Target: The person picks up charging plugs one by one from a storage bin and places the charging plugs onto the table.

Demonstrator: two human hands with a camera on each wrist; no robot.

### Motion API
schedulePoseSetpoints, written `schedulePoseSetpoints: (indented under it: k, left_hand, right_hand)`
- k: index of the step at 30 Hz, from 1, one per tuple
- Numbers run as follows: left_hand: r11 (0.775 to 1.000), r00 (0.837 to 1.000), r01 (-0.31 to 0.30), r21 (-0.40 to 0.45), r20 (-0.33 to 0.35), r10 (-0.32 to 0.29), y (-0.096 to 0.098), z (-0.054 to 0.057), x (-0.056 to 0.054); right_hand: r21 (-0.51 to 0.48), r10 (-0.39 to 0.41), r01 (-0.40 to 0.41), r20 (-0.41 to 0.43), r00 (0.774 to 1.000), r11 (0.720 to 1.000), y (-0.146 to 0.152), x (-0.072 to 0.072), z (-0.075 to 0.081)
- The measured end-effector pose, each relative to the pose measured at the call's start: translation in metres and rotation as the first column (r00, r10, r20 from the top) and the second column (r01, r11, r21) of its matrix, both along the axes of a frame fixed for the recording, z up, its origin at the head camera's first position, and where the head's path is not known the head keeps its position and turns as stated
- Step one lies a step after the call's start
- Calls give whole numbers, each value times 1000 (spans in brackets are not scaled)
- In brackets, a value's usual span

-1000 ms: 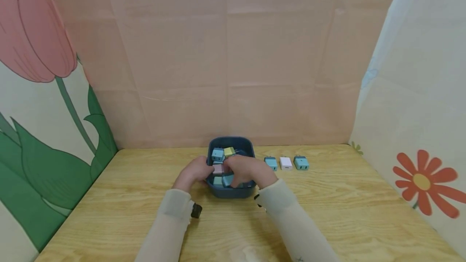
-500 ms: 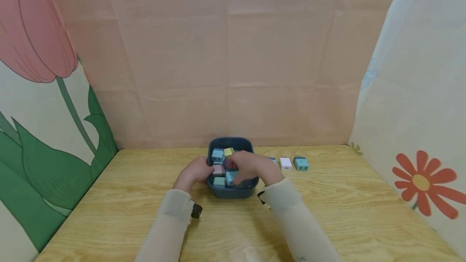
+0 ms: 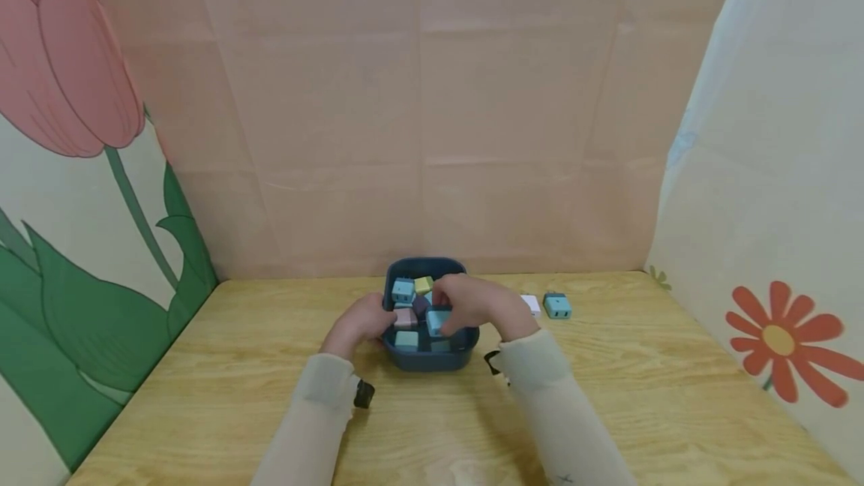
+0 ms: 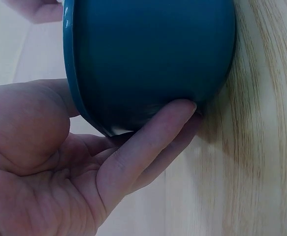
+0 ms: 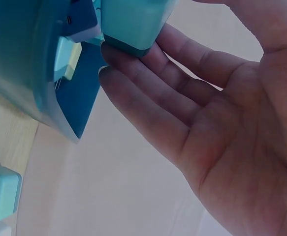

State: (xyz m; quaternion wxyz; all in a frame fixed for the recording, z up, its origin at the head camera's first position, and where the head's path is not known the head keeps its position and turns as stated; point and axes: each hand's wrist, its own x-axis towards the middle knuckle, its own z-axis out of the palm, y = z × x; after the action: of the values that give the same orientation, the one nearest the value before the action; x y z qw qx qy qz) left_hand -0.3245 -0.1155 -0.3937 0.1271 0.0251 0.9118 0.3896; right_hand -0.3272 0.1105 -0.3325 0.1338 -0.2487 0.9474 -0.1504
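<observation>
A dark blue plastic bin [image 3: 432, 362] stands on the table with several USB charger plugs inside. My left hand [image 3: 364, 316] grips its left side, thumb over the rim; in the left wrist view the fingers lie along the outer wall. Between the thumb and fingers of my right hand [image 3: 475, 302] is a teal charger plug [image 3: 436, 322], raised to the bin's opening at its right side. Inside lie a blue plug [image 3: 403, 291], a yellow one [image 3: 423, 286], a pink one [image 3: 405, 318], a dark purple one [image 3: 421, 307] and a pale green one [image 3: 407, 340].
Right of the bin, a white charger plug [image 3: 531, 306] and a teal-and-dark plug [image 3: 557, 306] lie in a row on the wooden table [image 3: 270, 336]. A pinkish cloth backdrop [image 3: 432, 133] hangs behind, with flower-printed panels on both sides.
My right hand has moved right and slightly up within the bin, bringing the teal plug with it. It now covers the leftmost plug of the row. The left hand keeps its hold.
</observation>
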Motion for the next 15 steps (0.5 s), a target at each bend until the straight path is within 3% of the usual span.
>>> schedulePoseSetpoints:
  k: [15]
  left_hand:
    - [1000, 1000, 6, 0, -12, -6, -1, -2, -2]
  right_hand:
    - [-74, -34, 33, -18, 999, 997, 30, -2, 9]
